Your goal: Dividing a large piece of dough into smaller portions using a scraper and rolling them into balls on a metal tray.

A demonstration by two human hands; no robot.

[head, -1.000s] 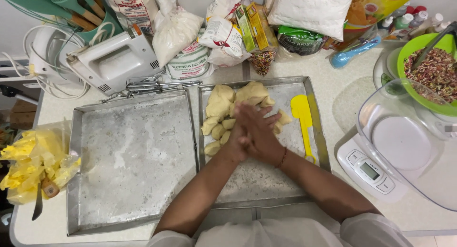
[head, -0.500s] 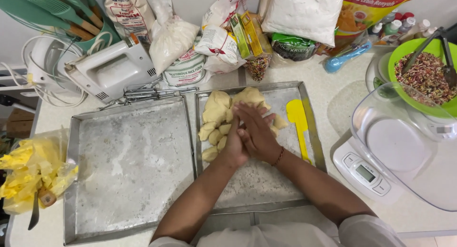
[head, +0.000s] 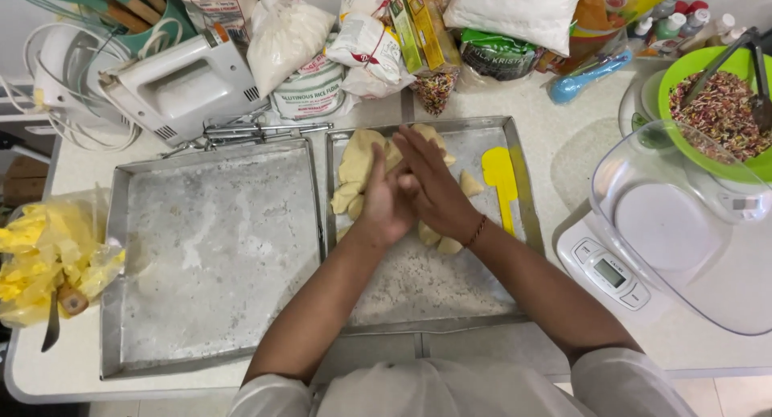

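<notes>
My left hand (head: 384, 201) and my right hand (head: 434, 184) are pressed palm to palm above the right metal tray (head: 426, 292), the right one lying over the left. Whatever lies between the palms is hidden. Pale dough pieces (head: 358, 164) are heaped at the far end of that floured tray, under and around my hands. A yellow scraper (head: 503, 180) lies along the tray's right side.
A second floured tray (head: 213, 256) sits to the left. A hand mixer (head: 173, 83), flour bags and packets line the back. A kitchen scale with a clear bowl (head: 667, 224) and a green bowl of sprinkles (head: 720, 111) stand at right. A yellow bag (head: 48, 252) lies far left.
My pressed palms have slid against each other, the right hand moving forward over the left. The view has shifted slightly.
</notes>
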